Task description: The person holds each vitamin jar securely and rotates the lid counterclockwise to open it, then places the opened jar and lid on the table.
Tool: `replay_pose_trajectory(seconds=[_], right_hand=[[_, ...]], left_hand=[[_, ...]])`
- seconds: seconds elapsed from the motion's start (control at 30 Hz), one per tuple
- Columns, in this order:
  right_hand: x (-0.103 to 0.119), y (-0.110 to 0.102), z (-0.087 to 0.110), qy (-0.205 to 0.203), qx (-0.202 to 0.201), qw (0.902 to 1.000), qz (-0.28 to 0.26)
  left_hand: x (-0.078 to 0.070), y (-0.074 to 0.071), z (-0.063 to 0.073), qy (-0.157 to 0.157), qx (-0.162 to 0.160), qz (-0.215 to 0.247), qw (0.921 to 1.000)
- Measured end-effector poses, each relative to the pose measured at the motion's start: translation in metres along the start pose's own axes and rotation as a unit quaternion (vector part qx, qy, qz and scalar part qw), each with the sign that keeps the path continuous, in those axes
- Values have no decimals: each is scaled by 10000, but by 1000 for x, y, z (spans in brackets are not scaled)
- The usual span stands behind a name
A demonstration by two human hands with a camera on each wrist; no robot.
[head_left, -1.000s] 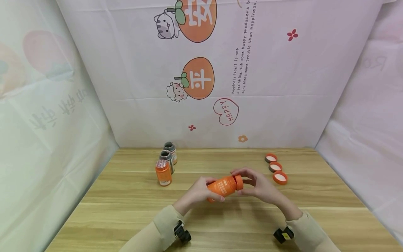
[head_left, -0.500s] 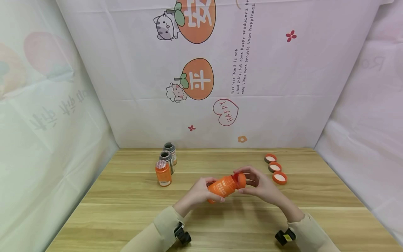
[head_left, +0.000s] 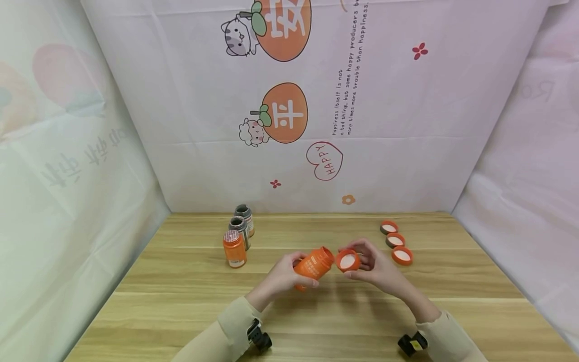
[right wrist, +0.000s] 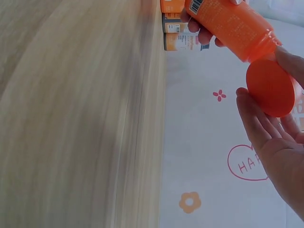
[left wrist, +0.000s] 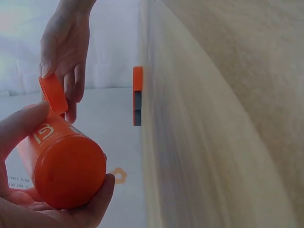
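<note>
My left hand (head_left: 284,274) grips an orange bottle (head_left: 315,263) round its body, tilted with its uncovered mouth up and to the right. In the left wrist view the bottle's round base (left wrist: 71,172) faces the camera, thumb on top and fingers beneath. Beside the mouth, my right hand (head_left: 372,264) pinches an orange screw cap (head_left: 348,261) by its edge, its white inner liner turned toward the head camera. From the right wrist view, the cap's flat orange top (right wrist: 270,88) shows between thumb and fingers, overlapping the bottle's neck. Both hands are above the wooden table (head_left: 190,301).
At the back left, an orange bottle (head_left: 235,250) with a patterned seal over its mouth stands before two grey open-mouthed bottles (head_left: 238,226). Three caps lie liner up in a row at the right, the nearest cap (head_left: 402,255) orange. A white printed cloth (head_left: 203,125) hangs behind.
The cap has come off the bottle's mouth and turned so its white liner shows. My left hand has drawn the bottle slightly left, opening a small gap to the cap.
</note>
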State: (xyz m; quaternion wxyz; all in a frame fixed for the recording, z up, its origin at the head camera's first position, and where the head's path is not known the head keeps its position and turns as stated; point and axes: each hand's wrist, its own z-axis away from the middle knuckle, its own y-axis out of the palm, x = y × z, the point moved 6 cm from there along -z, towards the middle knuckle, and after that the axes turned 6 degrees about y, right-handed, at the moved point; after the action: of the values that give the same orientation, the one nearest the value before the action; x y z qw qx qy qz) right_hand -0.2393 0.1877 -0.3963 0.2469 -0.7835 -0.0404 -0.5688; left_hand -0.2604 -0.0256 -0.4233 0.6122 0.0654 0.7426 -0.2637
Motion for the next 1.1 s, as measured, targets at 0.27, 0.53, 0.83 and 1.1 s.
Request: replay_pose_trajectory(seconds=[0.27, 0.53, 0.83, 1.1], right_hand=[[-1, -3, 1, 165, -32, 9996, 247], [-8, -8, 2, 307, -194, 9982, 477], [-14, -12, 4, 381, -172, 9989, 233], [-20, -16, 6, 402, -194, 9986, 293]], left_hand=[[5, -6, 2, -36, -64, 9, 10000], [10, -15, 2, -49, -183, -91, 9998], [15, -27, 6, -82, -370, -181, 9991], [20, -37, 8, -88, -550, -551, 9969]])
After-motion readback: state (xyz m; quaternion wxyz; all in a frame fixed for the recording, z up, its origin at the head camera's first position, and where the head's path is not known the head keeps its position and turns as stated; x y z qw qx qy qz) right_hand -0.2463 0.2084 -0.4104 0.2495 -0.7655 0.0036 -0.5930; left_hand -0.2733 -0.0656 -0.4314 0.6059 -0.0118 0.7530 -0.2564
